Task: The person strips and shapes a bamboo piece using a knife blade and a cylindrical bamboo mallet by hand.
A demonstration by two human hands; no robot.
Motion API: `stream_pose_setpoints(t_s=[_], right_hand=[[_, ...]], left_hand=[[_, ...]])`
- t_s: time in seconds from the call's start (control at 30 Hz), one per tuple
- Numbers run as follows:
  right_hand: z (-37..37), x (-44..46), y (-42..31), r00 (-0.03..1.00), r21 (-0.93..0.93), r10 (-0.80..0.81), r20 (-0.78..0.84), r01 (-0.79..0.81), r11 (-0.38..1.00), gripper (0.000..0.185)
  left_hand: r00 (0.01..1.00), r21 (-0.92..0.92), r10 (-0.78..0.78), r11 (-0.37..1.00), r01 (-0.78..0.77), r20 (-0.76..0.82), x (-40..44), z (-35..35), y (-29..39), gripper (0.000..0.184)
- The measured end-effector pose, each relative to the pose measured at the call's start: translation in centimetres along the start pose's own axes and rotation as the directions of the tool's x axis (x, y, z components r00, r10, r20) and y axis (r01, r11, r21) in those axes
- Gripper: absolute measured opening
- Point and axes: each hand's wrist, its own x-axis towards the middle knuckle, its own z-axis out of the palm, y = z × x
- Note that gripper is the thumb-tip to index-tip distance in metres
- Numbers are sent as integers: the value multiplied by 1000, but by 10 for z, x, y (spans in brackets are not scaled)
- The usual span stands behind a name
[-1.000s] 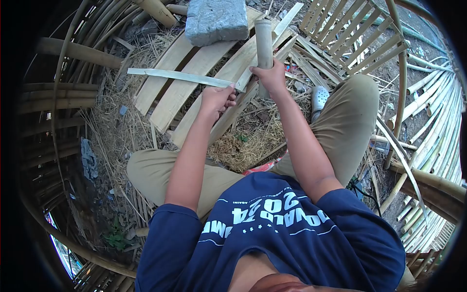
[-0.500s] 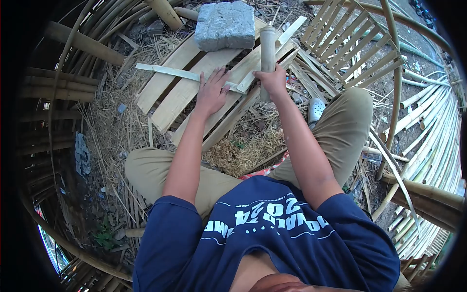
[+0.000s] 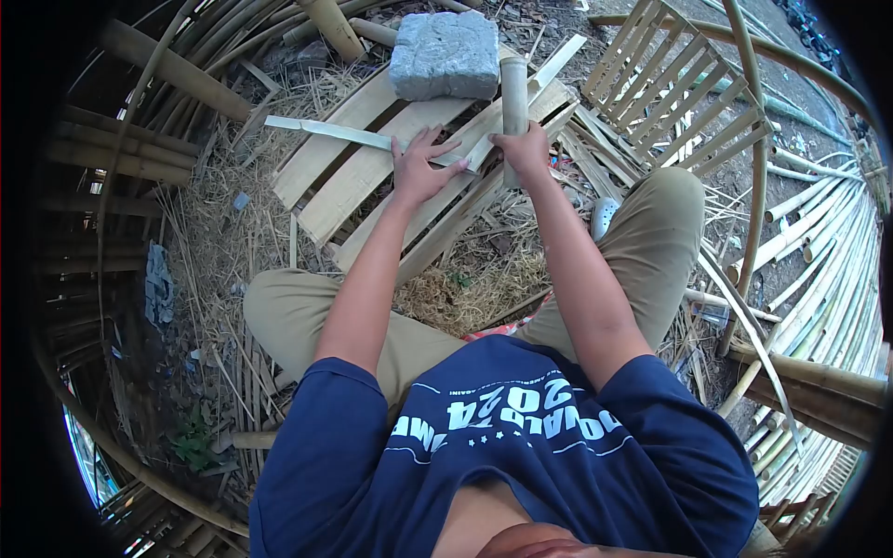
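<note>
My left hand lies on a thin pale bamboo strip, its fingers spread and the thumb reaching right near the strip's end. That strip crosses several wide, flat wooden-looking slats set side by side with gaps. Wrapped round a thick bamboo piece is my right hand; the piece stands roughly upright in view at the slats' right side. A grey stone block rests on the far end of the slats.
A slatted bamboo panel leans at the upper right. Many bamboo poles lie along the right side. A bamboo fence runs on the left. Straw and split pieces cover the ground between my bent legs.
My left hand has turned slightly and spread its thumb to the right, covering more of the strip's right end. My right hand keeps its hold on the bamboo piece. The view has shifted a little.
</note>
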Motion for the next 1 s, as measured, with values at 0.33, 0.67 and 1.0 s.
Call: stream_pose_setpoints(t_s=[0.33,0.67,1.0], right_hand=[[-3,-7,-6,998,-176,2,-63,-14,984,64],[-6,-2,-6,999,-171,25,-31,-30,985,64],[0,-17,0,1000,136,-28,4,27,990,44]], left_hand=[[962,-82,267,959,-271,-56,-8,2,7,50],[971,-31,185,981,-192,-151,-14,17,22,40],[971,-173,239,955,-240,-25,-14,3,19,44]])
